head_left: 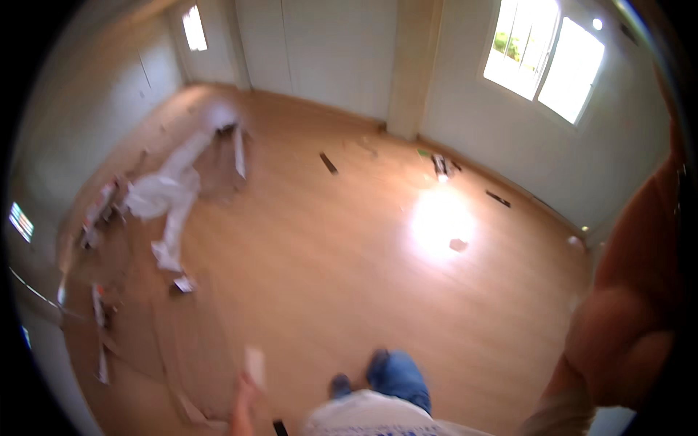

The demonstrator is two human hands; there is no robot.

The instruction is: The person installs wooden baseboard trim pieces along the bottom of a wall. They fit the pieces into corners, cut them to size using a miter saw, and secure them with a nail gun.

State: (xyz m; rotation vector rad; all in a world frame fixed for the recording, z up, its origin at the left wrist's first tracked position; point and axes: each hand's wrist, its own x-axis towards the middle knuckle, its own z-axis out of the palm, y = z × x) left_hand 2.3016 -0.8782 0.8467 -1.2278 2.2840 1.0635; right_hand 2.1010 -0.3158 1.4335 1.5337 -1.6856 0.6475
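Observation:
My left hand is low in the picture, left of my legs, closed around a small pale flat piece that points up from the fingers. Motion blur keeps me from telling what the piece is made of. At the right edge my bare right arm is bent and raised very close to the camera; its hand is out of sight. Below me is the wood-look floor.
Crumpled white sheeting is spread over the floor at the left, with scraps and brown sheets around it. Dark strips and a small bundle lie farther off. A sunlit patch surrounds a scrap. White walls have a window.

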